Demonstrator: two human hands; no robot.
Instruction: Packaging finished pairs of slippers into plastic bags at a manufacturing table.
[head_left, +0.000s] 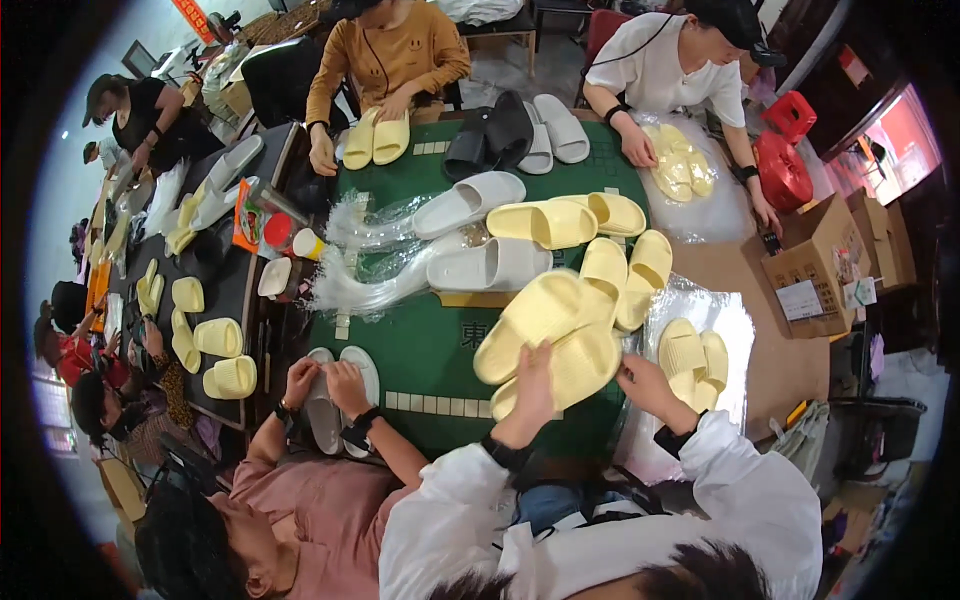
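Observation:
In my left hand [535,395] is a pair of pale yellow slippers [532,310], lifted soles up over the green table; my fingers are closed on them near the lower ends. My right hand [645,383] is just right of the pair, its fingers curled together; what they pinch, if anything, I cannot make out. Beside that hand, another yellow pair [690,355] rests on a stack of clear plastic bags [735,325]. Just beyond the held pair lie more yellow slippers [645,280], partly overlapped by it.
Grey slippers [490,265] and long clear plastic wrap [365,285] cover the middle of the green table [440,365]. Co-workers sit around it: a person in pink [330,505] at left handles grey slippers, one in white [690,85] bags a yellow pair. A cardboard box [815,265] stands at right.

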